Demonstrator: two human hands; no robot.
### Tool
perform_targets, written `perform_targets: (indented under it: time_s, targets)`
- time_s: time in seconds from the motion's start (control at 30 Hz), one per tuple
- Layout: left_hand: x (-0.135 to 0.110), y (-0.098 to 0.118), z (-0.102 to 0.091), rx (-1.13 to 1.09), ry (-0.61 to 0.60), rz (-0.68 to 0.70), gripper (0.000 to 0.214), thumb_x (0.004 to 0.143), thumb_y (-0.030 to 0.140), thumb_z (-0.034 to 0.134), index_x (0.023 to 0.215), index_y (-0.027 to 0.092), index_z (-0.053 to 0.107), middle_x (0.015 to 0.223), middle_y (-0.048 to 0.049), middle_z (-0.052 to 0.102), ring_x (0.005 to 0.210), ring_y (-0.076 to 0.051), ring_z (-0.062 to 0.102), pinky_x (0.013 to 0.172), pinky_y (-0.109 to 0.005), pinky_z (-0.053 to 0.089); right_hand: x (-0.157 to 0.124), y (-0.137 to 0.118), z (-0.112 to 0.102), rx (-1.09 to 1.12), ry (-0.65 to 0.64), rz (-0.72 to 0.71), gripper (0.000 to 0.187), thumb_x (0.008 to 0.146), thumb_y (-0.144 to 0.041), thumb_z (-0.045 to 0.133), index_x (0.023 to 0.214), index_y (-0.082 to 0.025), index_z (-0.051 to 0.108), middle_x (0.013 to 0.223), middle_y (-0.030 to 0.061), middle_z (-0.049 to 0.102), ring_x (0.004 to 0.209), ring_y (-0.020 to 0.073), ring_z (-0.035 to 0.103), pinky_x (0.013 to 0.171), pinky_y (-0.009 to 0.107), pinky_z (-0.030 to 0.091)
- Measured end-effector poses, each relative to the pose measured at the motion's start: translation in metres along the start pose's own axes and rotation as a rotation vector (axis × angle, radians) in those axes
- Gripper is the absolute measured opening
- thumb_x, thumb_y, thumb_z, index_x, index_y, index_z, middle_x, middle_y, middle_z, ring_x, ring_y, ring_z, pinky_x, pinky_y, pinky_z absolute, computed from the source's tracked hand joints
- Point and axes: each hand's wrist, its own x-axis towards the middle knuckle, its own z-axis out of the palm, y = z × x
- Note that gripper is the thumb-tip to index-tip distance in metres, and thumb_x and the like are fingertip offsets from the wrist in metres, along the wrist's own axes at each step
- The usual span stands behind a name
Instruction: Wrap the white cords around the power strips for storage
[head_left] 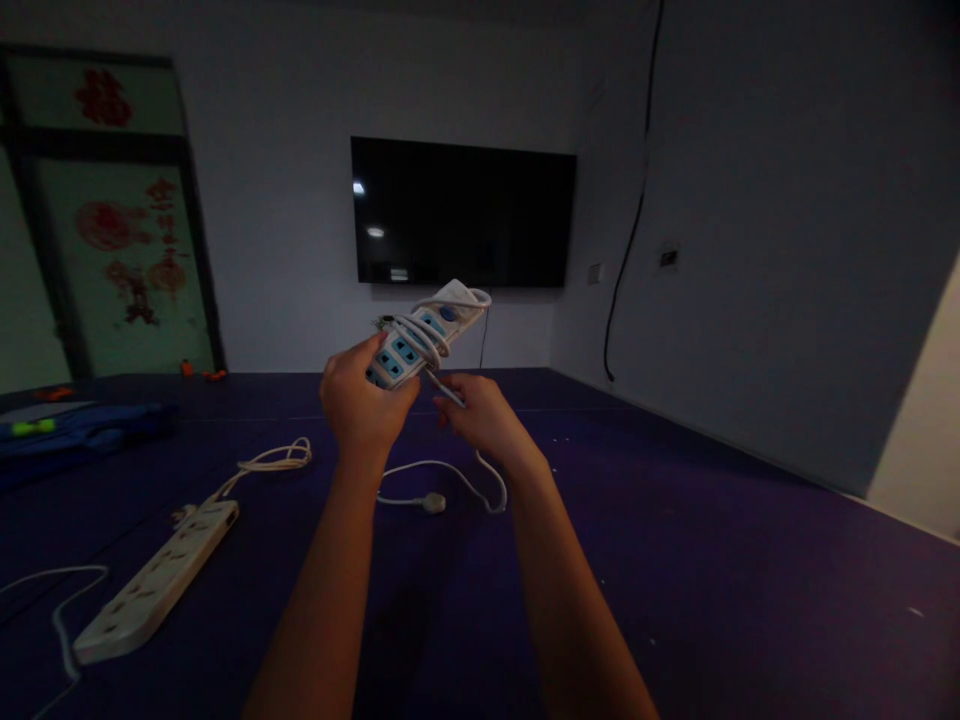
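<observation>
My left hand (364, 395) grips the lower end of a white power strip (397, 368) with blue socket faces, held tilted up to the right above the table. Several turns of its white cord (426, 345) are wound around the strip's middle. Just right of the strip, my right hand (480, 410) is closed on a stretch of the same cord. From there the cord hangs to the table and curves round to a white plug (433, 503) lying below my hands.
On the dark purple table (712, 590), a second white power strip (161, 580) lies at left with its bundled cord (274, 460). Farther left are a loose white cord (64, 630) and blue cloth (112, 425). A television (465, 215) hangs on the far wall.
</observation>
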Motion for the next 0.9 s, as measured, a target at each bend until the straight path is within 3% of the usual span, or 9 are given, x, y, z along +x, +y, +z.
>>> perform_targets:
  time_s: [0.07, 0.17, 0.3, 0.5, 0.63, 0.77, 0.9]
  targets:
    - [-0.001, 0.000, 0.002, 0.019, -0.017, 0.006, 0.045, 0.060, 0.023, 0.070, 0.104, 0.018, 0.062, 0.100, -0.0104, 0.067, 0.095, -0.033, 0.057, 0.085, -0.048, 0.042, 0.000, 0.002, -0.001, -0.018, 0.041, -0.046, 0.011, 0.079, -0.015, 0.056, 0.074, -0.014, 0.066, 0.053, -0.0005, 0.058, 0.047, 0.0097, 0.050, 0.051, 0.021, 0.034]
    - [-0.002, -0.003, 0.006, 0.062, -0.025, 0.063, 0.043, 0.062, 0.024, 0.069, 0.104, 0.021, 0.061, 0.103, -0.0100, 0.066, 0.097, -0.033, 0.056, 0.085, -0.047, 0.041, 0.001, 0.005, 0.001, 0.031, 0.095, -0.097, 0.032, 0.084, -0.035, 0.052, 0.063, -0.014, 0.063, 0.050, -0.0005, 0.056, 0.048, 0.0099, 0.049, 0.049, 0.020, 0.031]
    - [-0.005, -0.007, 0.010, 0.097, -0.027, 0.106, 0.038, 0.067, 0.028, 0.068, 0.103, 0.021, 0.059, 0.104, -0.0110, 0.065, 0.096, -0.031, 0.056, 0.085, -0.046, 0.041, 0.003, 0.007, 0.006, 0.168, 0.132, -0.043, 0.050, 0.083, -0.056, 0.044, 0.065, -0.014, 0.065, 0.046, -0.0013, 0.054, 0.043, 0.0092, 0.046, 0.044, 0.020, 0.027]
    - [-0.012, -0.002, 0.019, 0.129, -0.002, 0.180, 0.035, 0.071, 0.030, 0.066, 0.103, 0.021, 0.055, 0.106, -0.0098, 0.063, 0.101, -0.029, 0.054, 0.086, -0.043, 0.040, 0.007, 0.009, 0.014, 0.208, 0.306, 0.060, 0.047, 0.076, -0.055, 0.053, 0.059, -0.013, 0.064, 0.046, 0.0010, 0.056, 0.046, 0.0110, 0.050, 0.045, 0.021, 0.030]
    - [-0.011, 0.002, 0.021, 0.119, -0.083, 0.200, 0.038, 0.069, 0.027, 0.068, 0.103, 0.018, 0.055, 0.108, -0.0119, 0.060, 0.105, -0.030, 0.051, 0.088, -0.043, 0.040, 0.009, 0.016, 0.016, 0.246, 0.413, 0.148, 0.042, 0.076, -0.049, 0.055, 0.056, -0.013, 0.064, 0.047, 0.0028, 0.059, 0.045, 0.0119, 0.051, 0.044, 0.021, 0.030]
    - [-0.007, 0.001, 0.019, -0.181, -0.220, 0.141, 0.037, 0.064, 0.029, 0.072, 0.097, 0.017, 0.059, 0.104, -0.0097, 0.061, 0.098, -0.026, 0.056, 0.084, -0.040, 0.045, 0.010, 0.024, 0.011, 0.319, 0.486, 0.139, 0.040, 0.075, -0.048, 0.055, 0.062, -0.012, 0.067, 0.048, 0.0036, 0.060, 0.046, 0.0130, 0.053, 0.044, 0.021, 0.031]
    - [-0.004, -0.003, 0.018, -0.633, -0.333, -0.159, 0.033, 0.064, 0.034, 0.072, 0.091, 0.016, 0.065, 0.093, -0.0070, 0.065, 0.084, -0.020, 0.061, 0.073, -0.032, 0.049, 0.009, 0.026, 0.002, 0.367, 0.510, 0.145, 0.040, 0.074, -0.049, 0.056, 0.059, -0.012, 0.066, 0.045, 0.0019, 0.057, 0.042, 0.0114, 0.049, 0.042, 0.021, 0.029]
